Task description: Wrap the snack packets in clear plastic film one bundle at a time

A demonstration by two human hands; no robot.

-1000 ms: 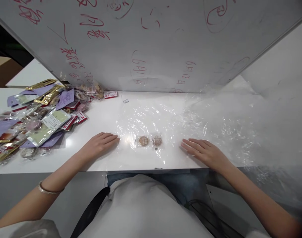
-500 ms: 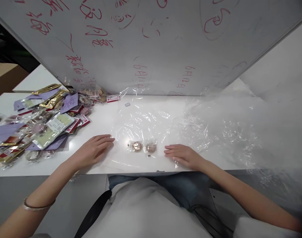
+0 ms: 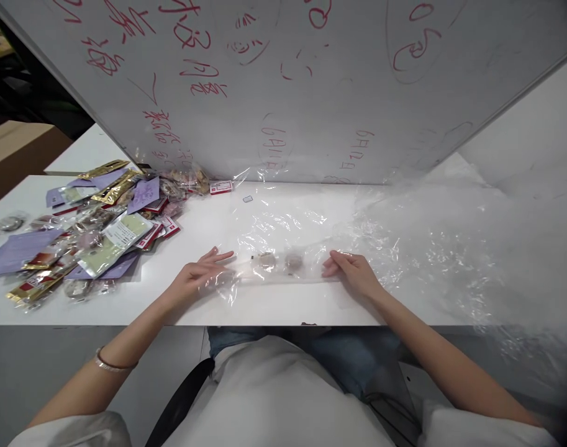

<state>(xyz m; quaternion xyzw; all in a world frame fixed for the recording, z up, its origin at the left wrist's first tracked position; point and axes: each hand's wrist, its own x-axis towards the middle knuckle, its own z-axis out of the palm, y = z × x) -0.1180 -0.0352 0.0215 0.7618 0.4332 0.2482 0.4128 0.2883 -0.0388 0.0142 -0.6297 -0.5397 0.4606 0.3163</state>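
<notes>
Clear plastic film [image 3: 283,217] lies on the white table, its near edge folded over two small round wrapped items, the left one [image 3: 266,261] and the right one [image 3: 293,263]. At the left end of the fold, my left hand [image 3: 206,271] pinches the film, with some fingers stretched out. My right hand [image 3: 351,268] holds the film at the right end, thumb and fingertips together. Both items show blurred through the film between my hands.
A pile of small packets [image 3: 120,239], purple, green, gold and clear, covers the table's left side. A whiteboard [image 3: 311,112] with red writing stands behind. More crumpled film [image 3: 451,248] spreads to the right. A cardboard box [image 3: 22,146] is at far left.
Both hands have gone from resting flat beside the items to gripping the film. The film's near edge has been lifted and folded away from me over the two items. The view has shifted slightly.
</notes>
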